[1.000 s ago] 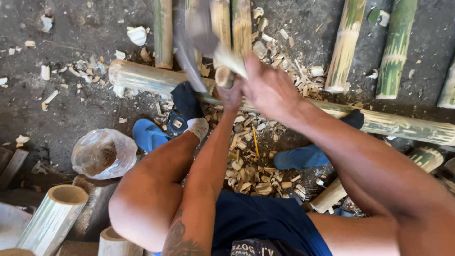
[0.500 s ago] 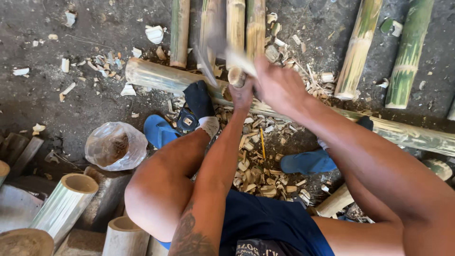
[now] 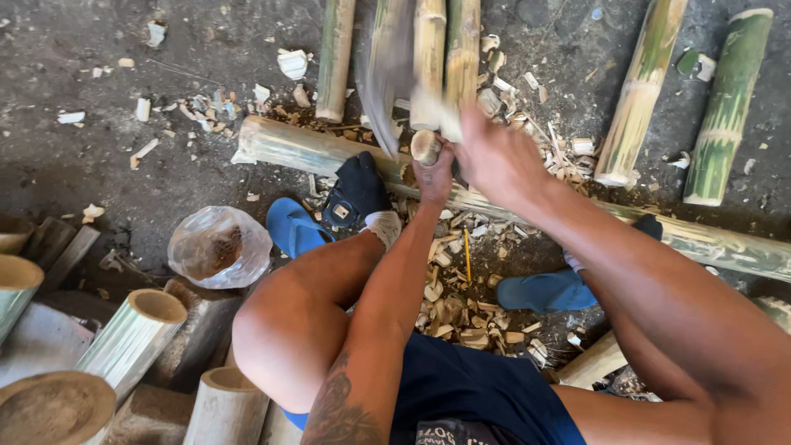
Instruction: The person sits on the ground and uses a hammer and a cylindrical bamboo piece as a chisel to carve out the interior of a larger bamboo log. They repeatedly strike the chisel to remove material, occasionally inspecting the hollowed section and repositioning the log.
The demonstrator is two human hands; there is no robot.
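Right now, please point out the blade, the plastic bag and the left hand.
blade (image 3: 381,91), head view, middle of the blurred steel.
plastic bag (image 3: 218,247), head view, its clear side.
left hand (image 3: 434,170), head view, its back.

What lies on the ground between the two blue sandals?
In the head view, between the left blue sandal and the right blue sandal lies a heap of bamboo chips, with a thin yellow stick among them.
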